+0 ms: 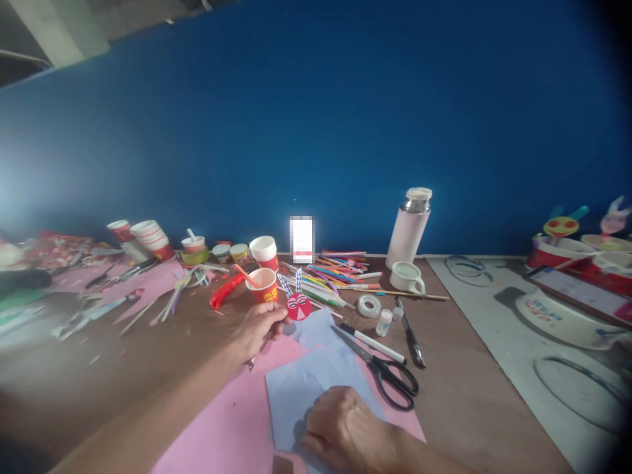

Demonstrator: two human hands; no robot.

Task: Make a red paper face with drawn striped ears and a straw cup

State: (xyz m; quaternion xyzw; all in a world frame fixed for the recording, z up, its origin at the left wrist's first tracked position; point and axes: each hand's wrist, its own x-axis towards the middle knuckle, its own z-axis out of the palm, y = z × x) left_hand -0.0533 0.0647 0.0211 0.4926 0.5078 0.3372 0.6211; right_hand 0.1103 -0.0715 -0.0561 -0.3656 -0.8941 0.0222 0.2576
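My left hand [261, 329] pinches the edge of a red paper animal face [299, 307], which has cut-out eyes and two tall patterned ears. It is held up just in front of a red-and-white paper cup [263, 287] with an orange stick in it. My right hand [345, 421] is curled closed and rests on light blue paper [286, 388]; the inside of its fingers is hidden. Pink paper [212, 421] lies beneath the blue sheet. Black-handled scissors [390, 378] lie right of the blue paper, beside a white marker [380, 345].
Behind lie colourful sticks [326, 280], a tape roll [368, 305], a small white bottle [384, 322] and a mug [407, 277]. A pink thermos [409, 230] stands against the blue wall. Stacked paper cups [153, 238] lean at left. Decorated cups [563, 253] stand at far right.
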